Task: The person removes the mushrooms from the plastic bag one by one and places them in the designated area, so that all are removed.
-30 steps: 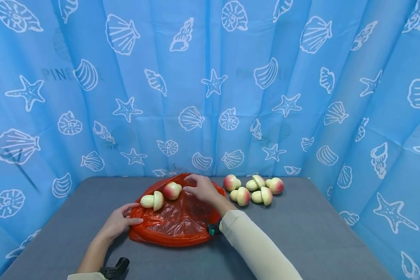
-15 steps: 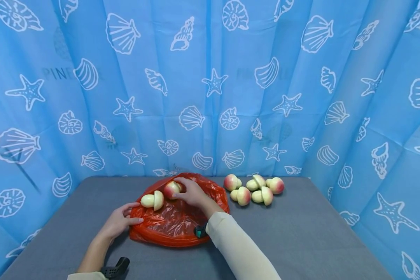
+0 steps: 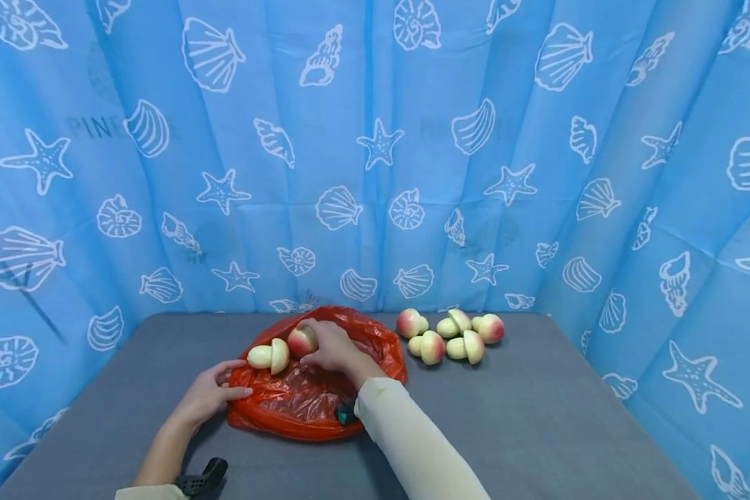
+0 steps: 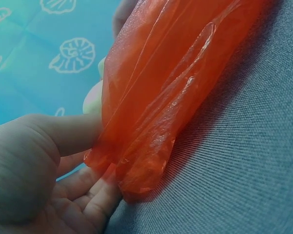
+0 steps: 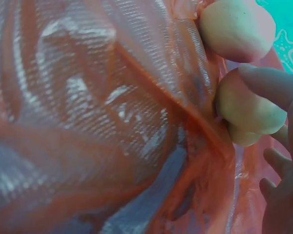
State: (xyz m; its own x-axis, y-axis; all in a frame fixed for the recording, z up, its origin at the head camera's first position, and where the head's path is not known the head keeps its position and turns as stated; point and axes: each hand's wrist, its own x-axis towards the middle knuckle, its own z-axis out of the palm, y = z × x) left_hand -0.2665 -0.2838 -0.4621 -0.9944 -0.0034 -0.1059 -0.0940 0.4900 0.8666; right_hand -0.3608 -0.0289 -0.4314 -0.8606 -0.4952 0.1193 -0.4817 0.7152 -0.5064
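A red plastic bag [image 3: 281,397] lies spread on the grey table, its mouth towards the front. At its left edge my left hand [image 3: 205,394] pinches the thin film; in the left wrist view the bag [image 4: 166,87] runs between thumb and fingers [image 4: 100,200]. My right hand [image 3: 332,347] reaches over the bag and holds a toy mushroom with a pink-red cap [image 3: 302,342]. The right wrist view shows the thumb on the cap of this mushroom [image 5: 249,105], stem pointing down. Close beside it, also on the bag, is a pale toy mushroom [image 3: 269,356].
Several more toy mushrooms [image 3: 430,347] with pale or reddish caps lie grouped right of the bag, near the table's back edge. A blue curtain [image 3: 375,173] with white shell prints hangs behind the grey table [image 3: 525,417].
My right hand has moved left across the bag and taken hold of the red-capped mushroom, which has turned slightly. The left hand keeps its place at the bag's edge.
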